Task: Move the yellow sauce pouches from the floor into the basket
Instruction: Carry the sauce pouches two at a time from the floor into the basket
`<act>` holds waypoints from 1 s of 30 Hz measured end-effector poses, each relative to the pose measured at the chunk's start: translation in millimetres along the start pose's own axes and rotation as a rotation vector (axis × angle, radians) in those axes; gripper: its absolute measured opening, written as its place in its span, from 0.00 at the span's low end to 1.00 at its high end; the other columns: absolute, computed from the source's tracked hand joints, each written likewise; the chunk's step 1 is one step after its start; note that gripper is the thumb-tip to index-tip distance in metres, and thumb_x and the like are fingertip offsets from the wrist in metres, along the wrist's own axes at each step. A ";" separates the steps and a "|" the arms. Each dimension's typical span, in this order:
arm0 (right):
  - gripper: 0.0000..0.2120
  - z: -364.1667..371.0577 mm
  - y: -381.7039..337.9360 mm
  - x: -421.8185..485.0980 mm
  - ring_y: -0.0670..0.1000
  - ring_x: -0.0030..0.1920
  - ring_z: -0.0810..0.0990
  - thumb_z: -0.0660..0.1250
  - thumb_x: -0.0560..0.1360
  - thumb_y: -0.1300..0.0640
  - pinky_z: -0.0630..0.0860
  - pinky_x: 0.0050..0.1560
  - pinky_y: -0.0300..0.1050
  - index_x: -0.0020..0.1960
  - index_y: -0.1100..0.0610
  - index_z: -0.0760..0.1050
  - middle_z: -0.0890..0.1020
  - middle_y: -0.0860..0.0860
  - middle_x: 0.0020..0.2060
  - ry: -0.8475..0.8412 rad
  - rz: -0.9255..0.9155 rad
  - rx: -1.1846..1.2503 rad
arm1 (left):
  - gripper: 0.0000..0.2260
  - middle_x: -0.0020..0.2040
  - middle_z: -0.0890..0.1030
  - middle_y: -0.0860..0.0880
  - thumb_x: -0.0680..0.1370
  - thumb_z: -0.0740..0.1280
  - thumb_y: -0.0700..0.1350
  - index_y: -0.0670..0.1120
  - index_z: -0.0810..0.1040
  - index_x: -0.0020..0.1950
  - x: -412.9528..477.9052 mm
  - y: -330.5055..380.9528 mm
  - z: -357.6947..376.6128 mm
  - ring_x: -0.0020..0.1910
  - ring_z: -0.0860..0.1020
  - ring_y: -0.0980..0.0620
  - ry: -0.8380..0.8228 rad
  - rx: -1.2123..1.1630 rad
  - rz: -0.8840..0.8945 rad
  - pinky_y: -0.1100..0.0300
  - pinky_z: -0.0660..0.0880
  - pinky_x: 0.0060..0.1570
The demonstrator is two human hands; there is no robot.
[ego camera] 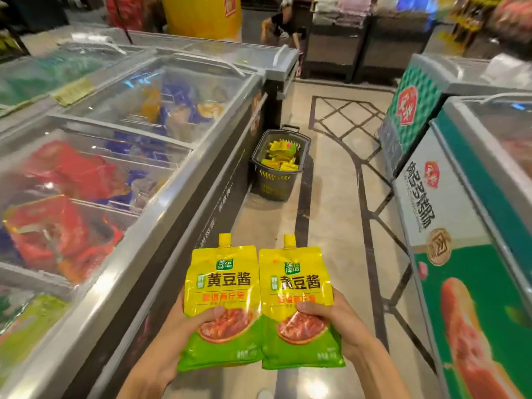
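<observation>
I hold two yellow sauce pouches side by side, spouts pointing up, low in the middle of the view. My left hand (184, 326) grips the left pouch (223, 286) with its thumb on the front. My right hand (336, 318) grips the right pouch (295, 289) the same way. Farther down the aisle a dark plastic basket (272, 180) stands on the floor against the freezer's base, and several yellow pouches (280, 156) lie inside it.
A long glass-topped chest freezer (138, 156) runs along the left. Green and white freezers (449, 214) line the right. The tiled aisle floor (331, 197) runs between them to the basket. A person (283, 24) bends down at the far end.
</observation>
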State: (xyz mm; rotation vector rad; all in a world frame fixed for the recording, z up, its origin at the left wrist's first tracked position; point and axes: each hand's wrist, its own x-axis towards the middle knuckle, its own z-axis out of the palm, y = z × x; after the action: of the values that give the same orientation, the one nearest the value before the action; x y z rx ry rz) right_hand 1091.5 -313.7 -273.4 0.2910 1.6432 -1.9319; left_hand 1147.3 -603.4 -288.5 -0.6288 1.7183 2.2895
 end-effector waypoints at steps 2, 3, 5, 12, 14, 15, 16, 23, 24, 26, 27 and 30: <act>0.39 -14.8 -15.0 14.7 0.59 0.49 0.86 0.82 0.50 0.57 0.82 0.44 0.47 0.60 0.60 0.77 0.86 0.59 0.51 0.030 -0.017 0.001 | 0.48 0.59 0.85 0.43 0.50 0.87 0.50 0.53 0.73 0.69 24.4 9.7 14.8 0.60 0.82 0.40 -0.019 0.035 -0.002 0.36 0.71 0.67; 0.39 -20.3 -21.5 21.4 0.58 0.48 0.86 0.82 0.49 0.56 0.82 0.43 0.46 0.60 0.59 0.77 0.86 0.58 0.50 0.050 -0.022 0.001 | 0.50 0.58 0.85 0.44 0.49 0.87 0.51 0.52 0.73 0.69 37.1 15.8 21.7 0.60 0.82 0.41 -0.028 0.057 -0.001 0.37 0.71 0.67; 0.40 -29.4 -30.4 35.9 0.57 0.48 0.86 0.83 0.49 0.55 0.81 0.45 0.47 0.60 0.59 0.77 0.87 0.57 0.49 0.081 -0.029 0.011 | 0.53 0.58 0.85 0.44 0.46 0.87 0.54 0.51 0.73 0.69 63.8 27.9 32.1 0.59 0.82 0.42 -0.050 0.093 -0.002 0.38 0.71 0.67; 0.40 -57.8 -62.1 99.8 0.53 0.44 0.87 0.82 0.48 0.57 0.81 0.38 0.41 0.59 0.58 0.77 0.87 0.56 0.47 0.197 -0.004 0.067 | 0.57 0.51 0.87 0.49 0.36 0.86 0.59 0.52 0.74 0.65 173.9 59.4 61.7 0.52 0.84 0.51 -0.194 0.210 -0.026 0.58 0.75 0.48; 0.41 -60.4 -74.1 120.1 0.53 0.43 0.87 0.82 0.46 0.56 0.81 0.37 0.41 0.59 0.58 0.77 0.87 0.55 0.46 0.229 0.010 0.085 | 0.58 0.50 0.87 0.50 0.36 0.85 0.59 0.51 0.73 0.65 209.8 69.9 67.3 0.50 0.84 0.54 -0.236 0.207 -0.042 0.60 0.75 0.46; 0.41 -62.2 -82.2 131.0 0.53 0.43 0.87 0.82 0.45 0.57 0.81 0.37 0.42 0.58 0.58 0.77 0.87 0.55 0.46 0.245 0.008 0.098 | 0.58 0.51 0.87 0.51 0.37 0.86 0.59 0.52 0.73 0.66 227.3 77.8 71.2 0.50 0.84 0.55 -0.263 0.197 -0.055 0.61 0.75 0.46; 0.41 -64.8 -92.5 141.3 0.53 0.43 0.87 0.82 0.45 0.57 0.80 0.39 0.43 0.58 0.57 0.77 0.88 0.55 0.45 0.262 0.003 0.110 | 0.57 0.52 0.87 0.52 0.39 0.86 0.59 0.52 0.72 0.67 244.1 86.4 75.5 0.50 0.85 0.56 -0.288 0.187 -0.065 0.61 0.75 0.47; 0.43 -81.4 -147.6 220.4 0.57 0.46 0.87 0.82 0.45 0.55 0.80 0.42 0.47 0.60 0.59 0.77 0.87 0.58 0.49 0.343 -0.013 0.096 | 0.42 0.53 0.87 0.49 0.53 0.84 0.44 0.52 0.74 0.65 342.0 143.3 100.6 0.50 0.85 0.53 -0.351 0.149 -0.059 0.66 0.80 0.40; 0.44 -83.0 -155.1 231.2 0.58 0.47 0.87 0.82 0.45 0.55 0.80 0.44 0.47 0.60 0.59 0.77 0.87 0.58 0.49 0.345 -0.016 0.098 | 0.43 0.55 0.86 0.46 0.52 0.84 0.44 0.51 0.74 0.66 354.4 149.1 103.6 0.52 0.85 0.50 -0.355 0.152 -0.064 0.61 0.81 0.42; 0.44 -87.1 -168.2 252.5 0.58 0.49 0.86 0.83 0.46 0.54 0.80 0.46 0.48 0.61 0.59 0.77 0.87 0.58 0.50 0.335 -0.021 0.104 | 0.46 0.58 0.85 0.43 0.51 0.85 0.45 0.50 0.73 0.67 378.1 159.8 106.9 0.56 0.84 0.44 -0.354 0.143 -0.084 0.51 0.81 0.50; 0.44 -90.0 -174.5 263.6 0.58 0.49 0.86 0.83 0.46 0.54 0.80 0.46 0.49 0.62 0.58 0.77 0.86 0.58 0.50 0.332 -0.019 0.103 | 0.46 0.58 0.85 0.43 0.52 0.85 0.45 0.50 0.73 0.68 389.8 164.9 108.6 0.56 0.84 0.43 -0.353 0.140 -0.097 0.47 0.80 0.53; 0.44 -106.1 -191.4 297.4 0.57 0.48 0.86 0.82 0.46 0.55 0.79 0.45 0.48 0.62 0.58 0.76 0.87 0.58 0.50 0.314 -0.021 0.118 | 0.46 0.57 0.86 0.46 0.53 0.84 0.46 0.53 0.71 0.69 425.8 176.2 115.6 0.55 0.85 0.46 -0.340 0.165 -0.121 0.50 0.81 0.52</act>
State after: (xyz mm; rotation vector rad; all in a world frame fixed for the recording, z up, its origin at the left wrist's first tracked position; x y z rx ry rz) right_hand 724.0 -283.4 -291.1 0.6547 1.7313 -2.0854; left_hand 672.9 -582.3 -303.7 -0.2822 1.6329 2.0085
